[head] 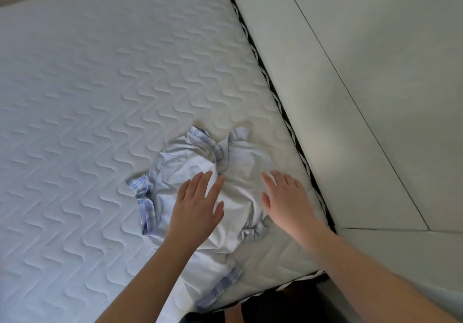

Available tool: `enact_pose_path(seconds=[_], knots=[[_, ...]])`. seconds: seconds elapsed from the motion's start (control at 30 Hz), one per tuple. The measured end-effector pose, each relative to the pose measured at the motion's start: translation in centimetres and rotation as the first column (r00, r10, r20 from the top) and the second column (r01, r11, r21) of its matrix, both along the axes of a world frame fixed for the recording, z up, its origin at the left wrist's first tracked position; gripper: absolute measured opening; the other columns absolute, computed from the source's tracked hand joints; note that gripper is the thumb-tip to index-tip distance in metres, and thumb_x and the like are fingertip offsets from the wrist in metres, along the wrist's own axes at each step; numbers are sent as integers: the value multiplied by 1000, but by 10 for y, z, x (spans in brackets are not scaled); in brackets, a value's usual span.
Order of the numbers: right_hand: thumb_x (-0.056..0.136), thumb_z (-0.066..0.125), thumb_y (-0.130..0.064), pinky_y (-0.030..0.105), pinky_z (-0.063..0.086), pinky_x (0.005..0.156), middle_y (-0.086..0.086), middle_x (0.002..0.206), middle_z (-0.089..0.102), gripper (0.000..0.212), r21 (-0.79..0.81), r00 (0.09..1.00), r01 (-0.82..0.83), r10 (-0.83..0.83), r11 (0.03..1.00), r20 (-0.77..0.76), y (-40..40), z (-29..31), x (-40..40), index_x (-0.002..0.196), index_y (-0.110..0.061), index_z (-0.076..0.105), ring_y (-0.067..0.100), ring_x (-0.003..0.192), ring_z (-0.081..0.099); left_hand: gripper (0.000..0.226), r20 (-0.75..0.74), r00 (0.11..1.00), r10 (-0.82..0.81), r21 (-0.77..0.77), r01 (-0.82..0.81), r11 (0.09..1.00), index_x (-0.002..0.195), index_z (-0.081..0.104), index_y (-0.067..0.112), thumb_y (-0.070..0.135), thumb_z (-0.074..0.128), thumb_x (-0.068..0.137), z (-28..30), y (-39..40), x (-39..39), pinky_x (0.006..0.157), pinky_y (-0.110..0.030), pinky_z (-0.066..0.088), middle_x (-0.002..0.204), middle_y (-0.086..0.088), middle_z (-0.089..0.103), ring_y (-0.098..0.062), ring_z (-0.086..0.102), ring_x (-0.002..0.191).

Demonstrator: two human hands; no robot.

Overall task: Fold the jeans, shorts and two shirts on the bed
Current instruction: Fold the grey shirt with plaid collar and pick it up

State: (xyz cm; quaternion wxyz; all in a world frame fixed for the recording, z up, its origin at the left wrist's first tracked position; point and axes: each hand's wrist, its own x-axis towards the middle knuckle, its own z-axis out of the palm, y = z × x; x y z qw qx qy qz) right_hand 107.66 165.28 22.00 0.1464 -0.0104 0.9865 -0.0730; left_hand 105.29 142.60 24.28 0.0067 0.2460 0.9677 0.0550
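A crumpled white shirt with blue-checked trim lies bunched near the right edge of the quilted mattress, close to its near corner. Both hands reach over it: the left hand has its fingers straight and spread above the cloth (touching or not, I cannot tell), and the right hand is flat with fingers straight, at the shirt's right side.

A crumpled shirt lies on the bed near its right edge and near corner; the left hand is over its middle; the right hand over its right part; floor lies to the bed's right.
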Motion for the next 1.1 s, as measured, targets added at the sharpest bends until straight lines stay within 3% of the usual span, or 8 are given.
enact_pose_path(seconds=[0.3,0.47,0.6,0.7,0.8,0.93,1.0,1.1], knots=[[100,37,-41,38,31,112,6,159,24,64,-11,973,-1,3,1000,231,36,-130,-66,156,-18,13,25,141,32,71,244,959,143,-110,-119,987,140,55,16,42,78,78,-124,15,-36,94,-53,50,141,-19,53,-40,53,128],[98,43,-47,44,22,118,7,164,5,76,-23,937,47,-36,999,348,43,-195,-74,157,-23,1,27,149,14,88,443,862,249,-292,-124,948,156,-2,38,71,44,89,-200,21,-31,110,-57,32,165,-10,-7,-38,3,151],[90,61,-48,45,24,116,13,163,2,99,-51,811,356,-282,933,512,50,-220,-76,156,-20,-6,32,148,13,104,658,701,275,-324,-66,944,155,-3,39,62,66,81,-233,24,-23,111,-60,31,160,-8,-26,-34,-10,150],[85,72,-37,43,37,109,18,152,25,100,-131,793,473,-356,872,494,47,-232,-68,156,-15,4,36,137,34,81,711,648,275,-351,-11,936,155,13,29,32,64,92,-247,27,-13,113,-52,29,163,-13,-5,-34,8,149],[85,73,-24,31,49,82,16,133,51,77,-262,669,681,-436,684,602,39,-236,-57,146,-9,29,31,113,57,49,659,705,263,-313,-62,948,144,37,16,4,41,97,-251,25,-8,111,-40,34,151,-12,29,-30,36,133],[89,61,-16,24,37,65,13,102,67,28,-272,679,645,-373,714,632,20,-227,-37,115,-5,61,32,98,64,42,725,626,287,-196,-212,958,138,46,12,8,40,97,-243,18,-8,102,-35,39,146,-9,40,-27,46,126],[89,55,-13,25,42,61,9,96,68,26,-342,687,655,-342,674,641,6,-211,-30,114,-8,63,29,90,65,36,772,576,268,-110,-293,950,133,52,14,16,43,98,-236,14,-6,97,-35,42,138,-5,48,-25,50,121],[90,52,-15,33,51,79,9,105,70,28,-420,700,658,-301,625,647,-17,-183,-25,115,-13,63,27,96,65,31,819,537,200,64,-433,899,127,59,18,24,41,102,-217,9,1,91,-29,45,127,-1,60,-17,56,111]])
